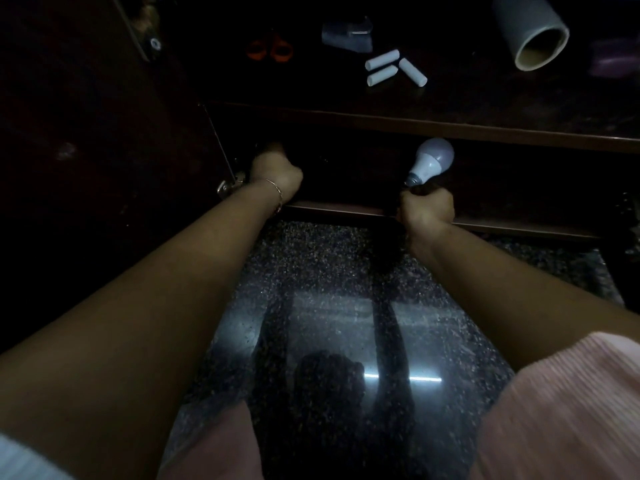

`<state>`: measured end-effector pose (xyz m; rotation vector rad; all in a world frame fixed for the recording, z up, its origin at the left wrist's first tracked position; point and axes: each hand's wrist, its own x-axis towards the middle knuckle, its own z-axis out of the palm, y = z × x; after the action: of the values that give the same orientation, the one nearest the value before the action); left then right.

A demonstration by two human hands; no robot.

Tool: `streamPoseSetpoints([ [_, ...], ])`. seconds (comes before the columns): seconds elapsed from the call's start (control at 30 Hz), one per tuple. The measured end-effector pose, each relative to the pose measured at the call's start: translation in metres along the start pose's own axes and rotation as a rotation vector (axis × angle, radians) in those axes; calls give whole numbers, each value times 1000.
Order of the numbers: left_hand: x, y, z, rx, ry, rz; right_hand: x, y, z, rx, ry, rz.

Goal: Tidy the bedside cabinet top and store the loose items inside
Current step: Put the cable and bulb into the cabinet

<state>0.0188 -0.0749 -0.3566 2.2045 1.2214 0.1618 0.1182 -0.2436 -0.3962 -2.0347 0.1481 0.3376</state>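
We wear pink ribbed sleeves [568, 410] and a thin bracelet [276, 190] beside the left hand [275, 174].

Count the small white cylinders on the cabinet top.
3, clustered on the cabinet top: upper left one, lower left one, right one. Dark areas may hide more.

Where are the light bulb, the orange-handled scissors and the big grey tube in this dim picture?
light bulb [434, 157]: head view, on its rounded white globe.
orange-handled scissors [269, 50]: head view, between the two handle loops, on the cabinet top.
grey tube [524, 24]: head view, on its outer grey wall, above the open end.
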Motion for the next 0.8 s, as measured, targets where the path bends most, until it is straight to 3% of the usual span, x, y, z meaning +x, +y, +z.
streamPoseSetpoints([
  [0.1,-13,9,4,313,26,206,1,0,-11,-111,78,-46],
  [0.27,-18,24,15,410,62,307,12,-1,-25,-115,153,-33],
  [0.43,-12,36,35,156,22,376,21,-1,-27,-64,28,-78],
  [0.63,-12,56,69,-94,-262,319,26,-9,-18,-50,-240,-139],
  [0.8,-6,65,73,-217,-266,234,35,-11,-6,-69,-346,-177],
])
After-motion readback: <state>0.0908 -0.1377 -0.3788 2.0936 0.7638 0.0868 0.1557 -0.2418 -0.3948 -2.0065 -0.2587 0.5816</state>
